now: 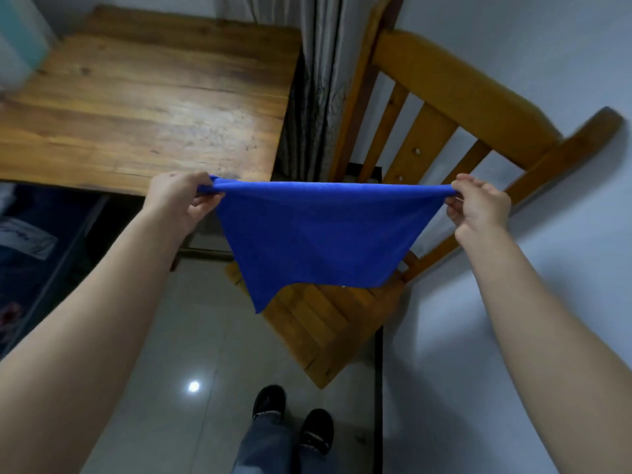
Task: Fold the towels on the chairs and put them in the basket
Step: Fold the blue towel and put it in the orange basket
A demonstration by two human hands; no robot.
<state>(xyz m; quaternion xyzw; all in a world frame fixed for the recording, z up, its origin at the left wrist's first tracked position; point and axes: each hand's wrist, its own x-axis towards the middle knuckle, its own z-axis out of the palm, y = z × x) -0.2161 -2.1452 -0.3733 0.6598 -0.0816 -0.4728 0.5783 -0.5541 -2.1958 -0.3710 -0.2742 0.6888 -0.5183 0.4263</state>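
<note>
Hanging taut above the chair (328, 323), the blue towel (318, 234) is pinched at its corners by the left hand (178, 200) and right hand (478, 206).

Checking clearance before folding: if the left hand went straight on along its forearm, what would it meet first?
Probably the near edge of the wooden table, just beyond the left hand gripping the blue towel; depth is unclear, it may pass above.

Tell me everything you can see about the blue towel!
The blue towel is a plain, bright blue cloth, soft-looking. It hangs in the air, pulled tight along its top edge, one bottom corner drooping lowest. The left hand pinches one top corner, the right hand the other. The wooden chair is behind it.
</note>
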